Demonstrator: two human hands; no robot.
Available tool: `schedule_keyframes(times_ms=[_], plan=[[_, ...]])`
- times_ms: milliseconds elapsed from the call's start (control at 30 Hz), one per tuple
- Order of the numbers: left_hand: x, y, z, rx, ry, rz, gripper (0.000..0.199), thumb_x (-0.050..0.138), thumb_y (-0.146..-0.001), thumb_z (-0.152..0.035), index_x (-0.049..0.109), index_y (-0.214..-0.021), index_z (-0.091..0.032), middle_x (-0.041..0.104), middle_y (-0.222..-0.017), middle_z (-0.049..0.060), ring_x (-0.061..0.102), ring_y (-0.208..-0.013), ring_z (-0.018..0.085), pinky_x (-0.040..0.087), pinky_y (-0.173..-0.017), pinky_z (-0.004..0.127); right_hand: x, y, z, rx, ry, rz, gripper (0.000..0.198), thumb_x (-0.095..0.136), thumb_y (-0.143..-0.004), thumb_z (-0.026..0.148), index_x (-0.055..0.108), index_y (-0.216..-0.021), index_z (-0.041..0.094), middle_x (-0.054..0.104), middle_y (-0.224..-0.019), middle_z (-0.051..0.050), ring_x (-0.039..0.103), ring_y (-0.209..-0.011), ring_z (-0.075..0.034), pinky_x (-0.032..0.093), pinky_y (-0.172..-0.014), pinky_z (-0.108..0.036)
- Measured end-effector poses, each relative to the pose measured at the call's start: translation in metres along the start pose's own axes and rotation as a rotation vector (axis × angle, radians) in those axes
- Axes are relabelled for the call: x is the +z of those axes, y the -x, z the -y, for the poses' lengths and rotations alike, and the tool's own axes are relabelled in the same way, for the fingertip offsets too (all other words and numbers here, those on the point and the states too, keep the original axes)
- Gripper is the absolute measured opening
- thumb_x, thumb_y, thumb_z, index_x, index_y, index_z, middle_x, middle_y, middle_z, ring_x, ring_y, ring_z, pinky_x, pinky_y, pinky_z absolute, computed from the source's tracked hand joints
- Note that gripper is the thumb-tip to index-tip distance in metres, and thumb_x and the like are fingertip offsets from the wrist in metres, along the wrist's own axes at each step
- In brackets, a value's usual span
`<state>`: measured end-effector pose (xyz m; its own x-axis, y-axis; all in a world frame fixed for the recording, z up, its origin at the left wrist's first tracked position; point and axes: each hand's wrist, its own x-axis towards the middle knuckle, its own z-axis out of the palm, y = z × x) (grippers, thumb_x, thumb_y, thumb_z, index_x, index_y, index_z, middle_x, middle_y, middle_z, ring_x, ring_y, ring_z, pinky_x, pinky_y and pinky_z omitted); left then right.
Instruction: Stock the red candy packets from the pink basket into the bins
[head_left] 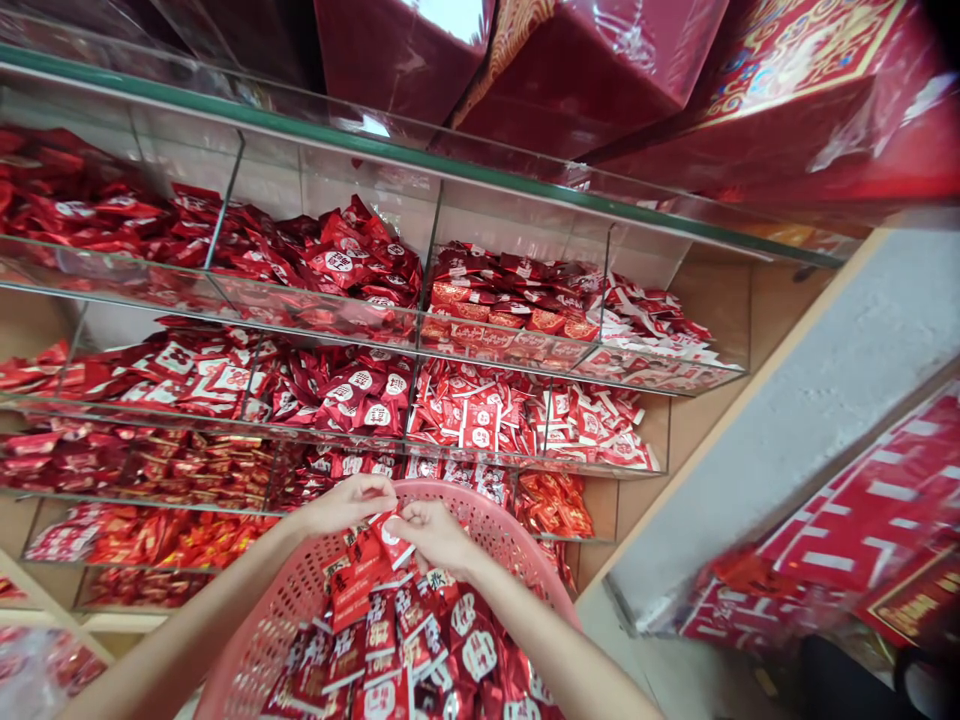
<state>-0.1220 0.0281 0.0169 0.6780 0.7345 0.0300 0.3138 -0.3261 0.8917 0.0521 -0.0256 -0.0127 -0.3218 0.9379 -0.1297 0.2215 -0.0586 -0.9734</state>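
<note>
A pink plastic basket point(285, 600) with a perforated wall sits low in the head view, heaped with red foil candy packets point(420, 650) printed with white labels. Both hands meet just above the heap, near the basket's far rim. The left hand point(349, 503) is curled, its fingertips pinched on the upper edge of one red packet point(390, 540) with a white round mark. The right hand point(435, 533) is closed in the same way on that packet from the other side, so the two hands hold it between them, touching or nearly touching each other. The packet hangs tilted over the pile, its lower end near the packets beneath.

Directly beyond the basket stands a tiered glass shelf point(517, 345) split by clear dividers into compartments, each filled with more red wrapped sweets point(352, 265). Above the shelf, well beyond the basket, rest large dark red gift boxes point(600, 60) wrapped in shiny film. To the right of the basket runs a pale grey wall ledge point(810, 400), and past it lie blurred red boxes point(862, 540) with white stripes.
</note>
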Motion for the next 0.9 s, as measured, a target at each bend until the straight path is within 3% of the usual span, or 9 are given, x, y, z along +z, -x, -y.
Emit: schedule_keyframes(times_ms=[333, 467, 633, 900], plan=[[0.000, -0.001, 0.000, 0.031, -0.008, -0.020, 0.035, 0.049, -0.078, -0.049, 0.055, -0.077, -0.015, 0.051, -0.078, 0.000, 0.047, -0.076, 0.014, 0.038, -0.071, 0.023, 0.003, -0.004, -0.003, -0.036, -0.053, -0.028, 0.040, 0.057, -0.071, 0.056, 0.046, -0.067, 0.018, 0.049, -0.047, 0.008, 0.046, -0.032, -0.006, 0.025, -0.029, -0.016], [-0.001, -0.002, -0.002, 0.033, -0.022, 0.001, 0.034, 0.049, -0.078, -0.048, 0.055, -0.075, -0.015, 0.050, -0.076, 0.000, 0.046, -0.076, 0.013, 0.038, -0.072, 0.022, -0.001, -0.002, 0.006, 0.029, -0.102, 0.027, 0.041, 0.055, -0.071, 0.059, 0.049, -0.075, 0.019, 0.053, -0.049, 0.005, 0.053, -0.037, -0.010, 0.026, -0.028, -0.015], [-0.001, -0.004, -0.003, 0.031, 0.009, 0.045, 0.035, 0.049, -0.078, -0.049, 0.054, -0.078, -0.015, 0.052, -0.079, 0.001, 0.047, -0.078, 0.014, 0.039, -0.073, 0.023, -0.009, -0.001, 0.019, 0.117, -0.148, 0.132, 0.046, 0.047, -0.075, 0.062, 0.056, -0.083, 0.017, 0.061, -0.061, -0.002, 0.059, -0.046, -0.012, 0.038, -0.034, -0.016], [0.000, -0.002, -0.012, 0.010, -0.067, 0.019, 0.037, 0.050, -0.076, -0.052, 0.056, -0.074, -0.015, 0.054, -0.077, 0.001, 0.048, -0.078, 0.015, 0.039, -0.072, 0.023, -0.012, -0.008, 0.010, 0.085, -0.145, 0.065, 0.039, 0.061, -0.067, 0.055, 0.059, -0.075, 0.016, 0.056, -0.064, 0.002, 0.053, -0.053, -0.010, 0.051, -0.048, -0.024]])
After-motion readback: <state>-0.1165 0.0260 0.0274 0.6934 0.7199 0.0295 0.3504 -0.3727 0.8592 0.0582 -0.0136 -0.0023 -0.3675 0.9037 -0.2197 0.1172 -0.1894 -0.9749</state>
